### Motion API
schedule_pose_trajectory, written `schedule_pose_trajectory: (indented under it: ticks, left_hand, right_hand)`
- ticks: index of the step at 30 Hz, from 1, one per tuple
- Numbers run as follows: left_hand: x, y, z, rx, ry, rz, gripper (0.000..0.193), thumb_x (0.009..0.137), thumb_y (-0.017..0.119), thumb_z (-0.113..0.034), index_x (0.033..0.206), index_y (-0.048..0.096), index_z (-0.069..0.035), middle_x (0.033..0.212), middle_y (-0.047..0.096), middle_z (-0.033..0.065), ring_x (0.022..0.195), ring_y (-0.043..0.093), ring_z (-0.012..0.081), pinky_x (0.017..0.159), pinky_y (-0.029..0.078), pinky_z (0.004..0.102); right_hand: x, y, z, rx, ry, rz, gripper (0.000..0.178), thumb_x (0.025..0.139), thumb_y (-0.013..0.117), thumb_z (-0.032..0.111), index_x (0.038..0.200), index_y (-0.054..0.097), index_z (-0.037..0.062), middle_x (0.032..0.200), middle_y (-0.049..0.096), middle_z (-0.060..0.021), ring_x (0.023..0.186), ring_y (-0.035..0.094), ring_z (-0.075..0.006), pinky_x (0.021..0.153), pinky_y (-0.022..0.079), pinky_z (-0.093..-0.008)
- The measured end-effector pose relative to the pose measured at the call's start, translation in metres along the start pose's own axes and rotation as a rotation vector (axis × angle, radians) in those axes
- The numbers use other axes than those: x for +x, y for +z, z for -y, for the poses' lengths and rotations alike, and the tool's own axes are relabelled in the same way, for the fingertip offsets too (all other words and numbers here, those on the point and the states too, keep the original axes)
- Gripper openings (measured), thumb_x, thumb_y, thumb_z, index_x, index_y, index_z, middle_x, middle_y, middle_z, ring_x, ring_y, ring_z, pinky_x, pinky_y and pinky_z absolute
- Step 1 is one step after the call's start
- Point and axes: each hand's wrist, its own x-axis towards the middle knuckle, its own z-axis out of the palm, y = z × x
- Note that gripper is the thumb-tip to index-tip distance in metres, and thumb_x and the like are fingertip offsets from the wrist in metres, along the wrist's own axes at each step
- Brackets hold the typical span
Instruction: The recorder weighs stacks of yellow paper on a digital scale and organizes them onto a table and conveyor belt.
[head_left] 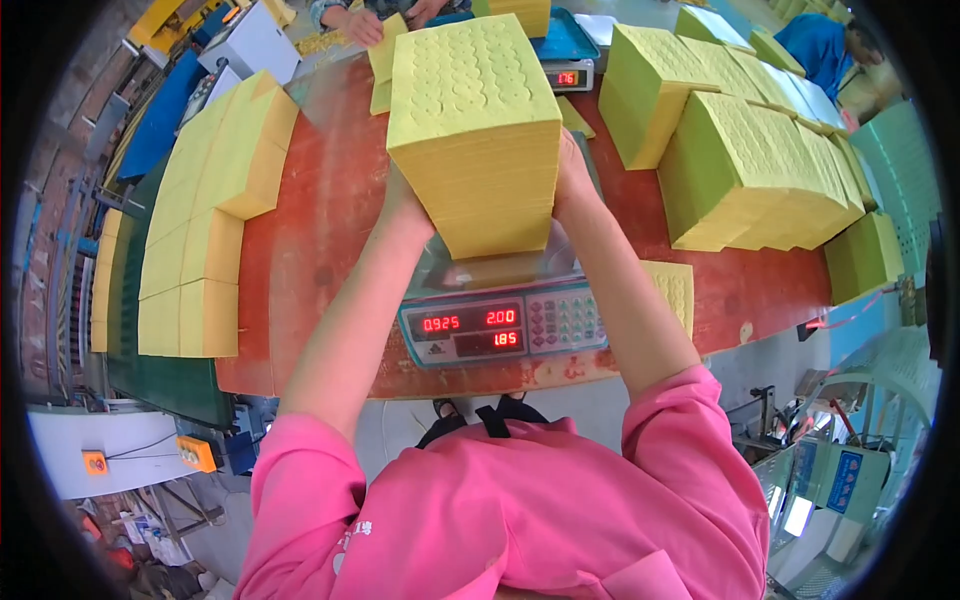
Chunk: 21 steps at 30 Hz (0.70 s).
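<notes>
Yellow paper stack [475, 175] — held between both hands [571, 178], spread wide.

There was one held yellow stack [475, 165], with other stacks [765, 165] too crowded to count, plus one red table [315, 290], two lit scales [560, 325], three readouts [500, 317] on the nearer, two co-workers [805, 45] and two shoes [446, 408].

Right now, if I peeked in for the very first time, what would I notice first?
Probably the tall yellow stack in the middle, held between the left hand and right hand. Next, the glowing red digits on the scale, nearer the person's body. Then more yellow piles crowding the red table's right side.
</notes>
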Motion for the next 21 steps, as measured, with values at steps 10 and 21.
schedule_pose_trajectory:
  ticks: [10, 21]
  left_hand:
    - [-0.049, -0.002, 0.006, 0.337, 0.061, -0.174, 0.049, 0.102, 0.043, -0.035, 0.141, 0.041, -0.005, 0.136, 0.053, 0.0091, 0.119, 0.055, 0.0216, 0.096, 0.049, 0.0359]
    - [-0.269, -0.122, -0.021, 0.239, -0.269, -0.168, 0.045, 0.102, 0.040, -0.036, 0.118, 0.057, 0.002, 0.111, 0.066, 0.0176, 0.099, 0.066, 0.0252, 0.085, 0.053, 0.0365]
  right_hand:
    - [-0.071, -0.011, -0.015, -0.075, -0.146, -0.038, 0.060, 0.103, 0.038, 0.043, 0.143, 0.041, -0.0010, 0.147, 0.044, -0.0135, 0.136, 0.038, -0.0220, 0.112, 0.027, -0.0315]
    - [-0.316, -0.016, -0.073, -0.005, 0.255, -0.195, 0.037, 0.104, 0.042, 0.026, 0.115, 0.062, -0.0027, 0.102, 0.068, -0.0111, 0.091, 0.065, -0.0181, 0.084, 0.050, -0.0311]
